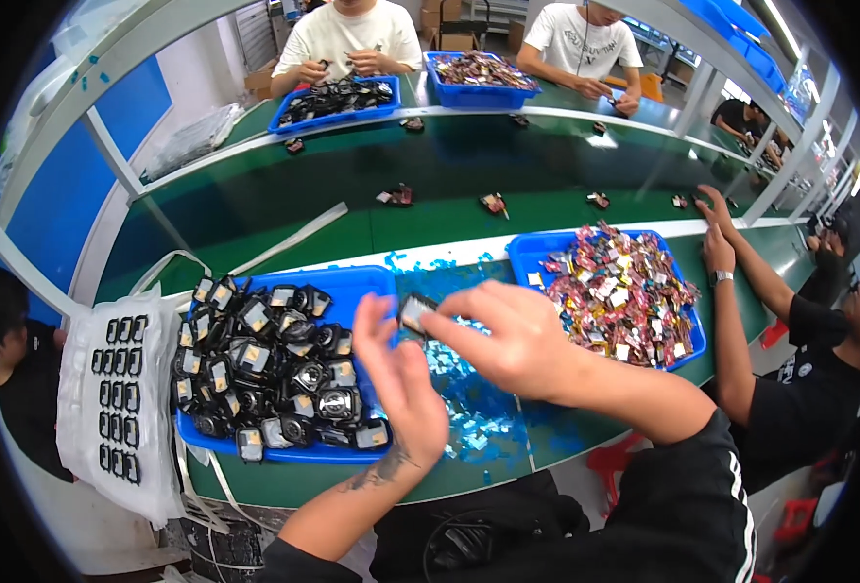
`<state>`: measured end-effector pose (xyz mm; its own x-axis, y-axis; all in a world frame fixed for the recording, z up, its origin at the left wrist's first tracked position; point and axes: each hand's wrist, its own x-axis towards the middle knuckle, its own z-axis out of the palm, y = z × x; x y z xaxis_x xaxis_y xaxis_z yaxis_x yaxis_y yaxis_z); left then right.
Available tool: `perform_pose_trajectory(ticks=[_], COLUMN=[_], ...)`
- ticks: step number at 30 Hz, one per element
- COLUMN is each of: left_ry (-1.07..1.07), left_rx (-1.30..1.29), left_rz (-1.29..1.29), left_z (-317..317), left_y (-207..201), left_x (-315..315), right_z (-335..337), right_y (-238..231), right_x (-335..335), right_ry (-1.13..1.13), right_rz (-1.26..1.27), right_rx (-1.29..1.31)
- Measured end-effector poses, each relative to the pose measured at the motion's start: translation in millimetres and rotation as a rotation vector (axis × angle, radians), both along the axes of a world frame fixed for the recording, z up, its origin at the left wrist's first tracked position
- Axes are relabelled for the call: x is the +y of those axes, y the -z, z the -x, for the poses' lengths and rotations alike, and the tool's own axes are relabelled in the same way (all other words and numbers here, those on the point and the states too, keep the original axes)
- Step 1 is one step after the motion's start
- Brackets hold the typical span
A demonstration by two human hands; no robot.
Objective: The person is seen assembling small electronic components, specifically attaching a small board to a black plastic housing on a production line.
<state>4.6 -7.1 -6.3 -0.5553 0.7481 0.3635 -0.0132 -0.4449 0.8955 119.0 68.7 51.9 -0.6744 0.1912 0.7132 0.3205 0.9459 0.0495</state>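
My right hand pinches a small black watch-like case with a pale face. Just left of it, my left hand is raised with its fingers apart, and nothing shows in it. Beside my left hand is a blue tray heaped with black watch-like cases, many with pale and tan patches. Beyond my right hand stands another blue tray, full of small parts in reddish-brown, white and yellow. Many blue film scraps lie on the green table under my hands.
At far left, white foam sheeting holds rows of black cases. Ahead, a green conveyor belt carries spaced small parts. Across it, two people work by blue trays. To the right, a co-worker's arms reach over the belt.
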Motion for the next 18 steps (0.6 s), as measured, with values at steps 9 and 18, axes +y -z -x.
perform_pose_trajectory(ticks=[9, 18], left_ry=[0.491, 0.549], left_rx=[-0.567, -0.460], left_rz=[0.332, 0.444], left_z=[1.9, -2.8], left_y=[3.1, 1.6], left_x=[9.9, 9.0], right_z=[-63.9, -136.9], right_y=[-11.4, 10.5], right_x=[64.6, 123.5], right_ry=[0.093, 0.518], right_rz=[0.537, 0.586], right_rx=[0.033, -0.527])
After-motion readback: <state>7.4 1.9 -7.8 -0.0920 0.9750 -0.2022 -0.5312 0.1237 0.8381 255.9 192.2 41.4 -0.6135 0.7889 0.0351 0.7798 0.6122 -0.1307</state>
